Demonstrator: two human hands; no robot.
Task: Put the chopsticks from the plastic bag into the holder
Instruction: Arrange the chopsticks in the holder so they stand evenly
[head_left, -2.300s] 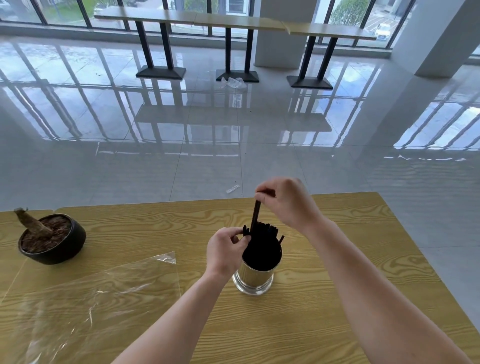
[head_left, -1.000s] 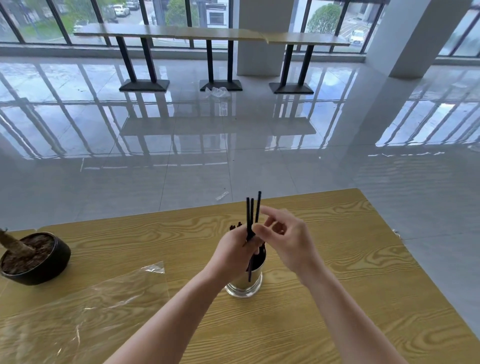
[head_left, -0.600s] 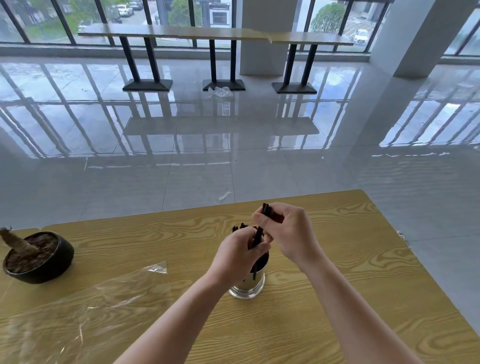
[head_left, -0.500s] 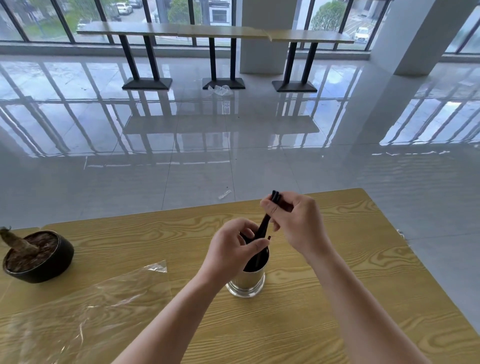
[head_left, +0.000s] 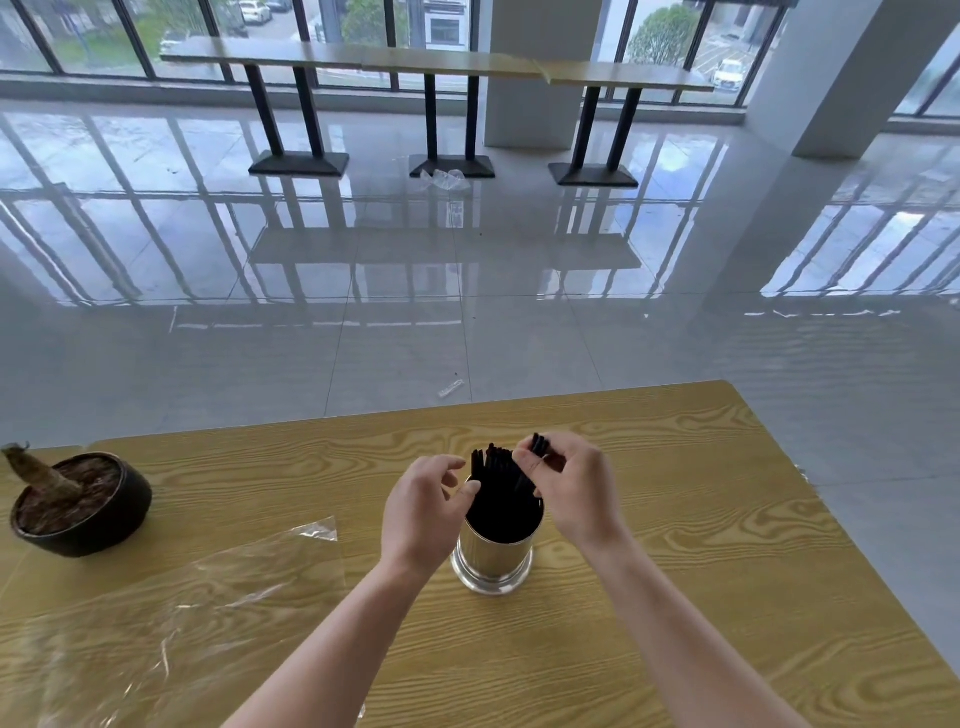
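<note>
A shiny metal holder (head_left: 492, 560) stands upright on the wooden table (head_left: 675, 519), filled with several black chopsticks (head_left: 500, 486). My right hand (head_left: 571, 488) pinches the top ends of a few chopsticks that lean into the holder from the right. My left hand (head_left: 423, 506) hovers at the holder's left rim, fingers curled and apart, its fingertips close to the chopsticks and holding nothing. The clear plastic bag (head_left: 171, 618) lies flat and looks empty on the table to the left.
A dark bowl-shaped pot (head_left: 83, 501) with soil and a cut stump sits at the table's left edge. Beyond the table's far edge lies glossy tiled floor, with bar tables (head_left: 436, 65) by the windows and a pillar (head_left: 831, 78) at right.
The chopsticks that both hands held above the holder have gone down into it. My left hand has let go and opened; my right hand still grips their tops, lower than before.
</note>
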